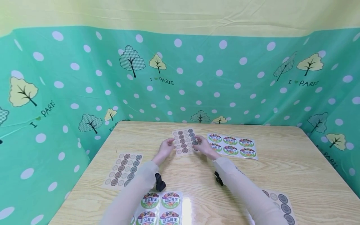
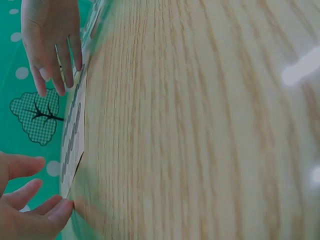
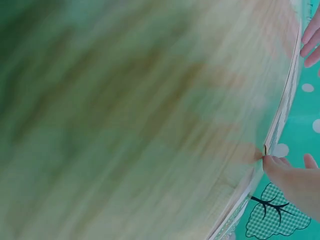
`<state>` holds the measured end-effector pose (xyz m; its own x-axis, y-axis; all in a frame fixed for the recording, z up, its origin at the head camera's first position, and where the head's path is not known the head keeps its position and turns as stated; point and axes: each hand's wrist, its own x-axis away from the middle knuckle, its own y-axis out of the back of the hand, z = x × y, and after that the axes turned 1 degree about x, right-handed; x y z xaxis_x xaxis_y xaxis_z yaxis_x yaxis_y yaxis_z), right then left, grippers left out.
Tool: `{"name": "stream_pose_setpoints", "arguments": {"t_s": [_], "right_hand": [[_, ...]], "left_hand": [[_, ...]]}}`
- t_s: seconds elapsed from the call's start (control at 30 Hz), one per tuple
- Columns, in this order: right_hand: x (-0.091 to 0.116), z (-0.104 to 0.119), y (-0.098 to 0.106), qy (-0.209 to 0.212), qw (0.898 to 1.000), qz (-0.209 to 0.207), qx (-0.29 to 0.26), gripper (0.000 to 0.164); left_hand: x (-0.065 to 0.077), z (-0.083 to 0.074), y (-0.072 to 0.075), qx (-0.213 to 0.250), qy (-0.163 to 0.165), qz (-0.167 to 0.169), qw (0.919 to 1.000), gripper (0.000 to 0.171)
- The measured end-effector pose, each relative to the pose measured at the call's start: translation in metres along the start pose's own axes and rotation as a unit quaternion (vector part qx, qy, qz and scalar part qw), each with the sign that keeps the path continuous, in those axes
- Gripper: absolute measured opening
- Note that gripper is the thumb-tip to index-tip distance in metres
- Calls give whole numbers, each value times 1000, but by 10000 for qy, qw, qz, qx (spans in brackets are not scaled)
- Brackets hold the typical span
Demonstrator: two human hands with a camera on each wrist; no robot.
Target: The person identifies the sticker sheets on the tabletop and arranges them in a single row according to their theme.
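Observation:
A sticker sheet (image 1: pixel 183 141) with columns of brown, grey and pale round stickers lies at the middle back of the table. My left hand (image 1: pixel 166 147) is at its left edge, fingertips touching the sheet's side; in the left wrist view the thumb of this left hand (image 2: pixel 30 200) is spread apart from the fingers. Over the right edge of the same sheet, my right hand (image 1: pixel 203 145) rests its fingertips near the last column. Close up, the right hand (image 3: pixel 292 177) has its fingertips right at the sheet's edge on the tabletop.
Behind the right hand lies a fruit label sheet (image 1: pixel 232 146). Another round sticker sheet (image 1: pixel 123 170) is at the left, and one more sticker sheet (image 1: pixel 284 204) sits partly under the right sleeve. At the front is a second fruit label sheet (image 1: pixel 160 207). A green polka-dot curtain (image 1: pixel 197 75) surrounds the table.

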<state>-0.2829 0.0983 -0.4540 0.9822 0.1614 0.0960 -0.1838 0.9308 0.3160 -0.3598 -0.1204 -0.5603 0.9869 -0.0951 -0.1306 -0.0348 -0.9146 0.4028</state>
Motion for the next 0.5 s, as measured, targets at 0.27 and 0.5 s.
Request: {"name": "stream_pose_setpoints", "arguments": {"t_s": [0.27, 0.5], "right_hand": [[-4, -3, 1, -244, 9997, 11, -21, 66], [-5, -2, 2, -412, 9990, -59, 185, 65]], "left_hand": [[-16, 28, -9, -194, 236, 63, 9995, 47], [-35, 55, -19, -303, 272, 92, 9991, 54]]}}
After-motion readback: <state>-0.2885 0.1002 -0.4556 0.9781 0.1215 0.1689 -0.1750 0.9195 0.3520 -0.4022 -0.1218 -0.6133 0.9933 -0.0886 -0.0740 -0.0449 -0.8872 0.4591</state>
